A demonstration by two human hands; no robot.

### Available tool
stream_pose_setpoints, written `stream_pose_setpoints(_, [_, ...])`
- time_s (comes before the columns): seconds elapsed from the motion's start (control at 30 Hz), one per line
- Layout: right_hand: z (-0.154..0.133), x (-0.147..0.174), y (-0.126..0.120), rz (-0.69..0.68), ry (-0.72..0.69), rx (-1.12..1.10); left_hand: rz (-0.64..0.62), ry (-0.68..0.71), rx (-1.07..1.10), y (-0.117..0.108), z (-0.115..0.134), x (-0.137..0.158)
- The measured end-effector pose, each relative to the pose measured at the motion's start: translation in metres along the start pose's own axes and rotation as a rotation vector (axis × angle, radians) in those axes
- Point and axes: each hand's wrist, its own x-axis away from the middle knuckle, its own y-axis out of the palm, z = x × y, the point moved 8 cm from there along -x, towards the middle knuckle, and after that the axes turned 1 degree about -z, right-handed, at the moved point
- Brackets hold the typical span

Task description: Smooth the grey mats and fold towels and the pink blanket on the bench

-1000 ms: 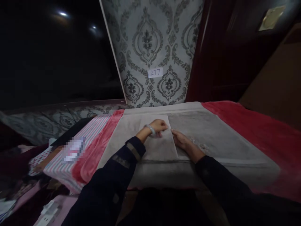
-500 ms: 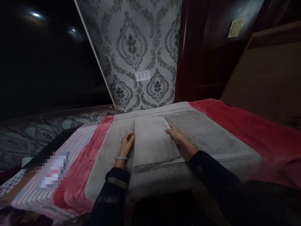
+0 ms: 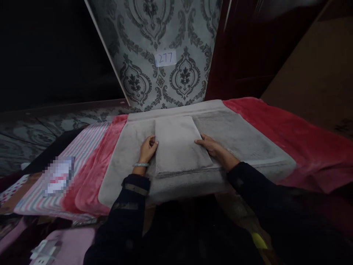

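Observation:
A folded grey towel point(image 3: 178, 147), a neat rectangle with a layered front edge, lies on a larger grey plush cloth point(image 3: 234, 134). My left hand point(image 3: 149, 148) is at the towel's left edge, its fingers curled and the thumb against that edge; the fingertips are partly hidden. On the opposite side, my right hand point(image 3: 211, 144) grips the right edge with its thumb on top and the other fingers mostly out of sight. Both hands keep the towel flat between them.
Red plush fabric point(image 3: 298, 136) and a striped cloth point(image 3: 89, 141) lie beneath and beside the grey cloth. A blurred printed item point(image 3: 59, 176) rests at the left. Behind stand a large dark screen point(image 3: 55, 55) and a patterned wall with a paper label point(image 3: 165, 57).
The view has tilted downward, so everything sits higher in the picture. My left thumb has come against the towel's left edge; the right hand stays at the right edge.

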Motion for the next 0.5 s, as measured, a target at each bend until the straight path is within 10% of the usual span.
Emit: stream_pose_setpoints(0.5, [0.011, 0.014, -0.011, 0.044, 0.027, 0.188, -0.073, 0.168, -0.248, 0.007, 0.01, 0.001])
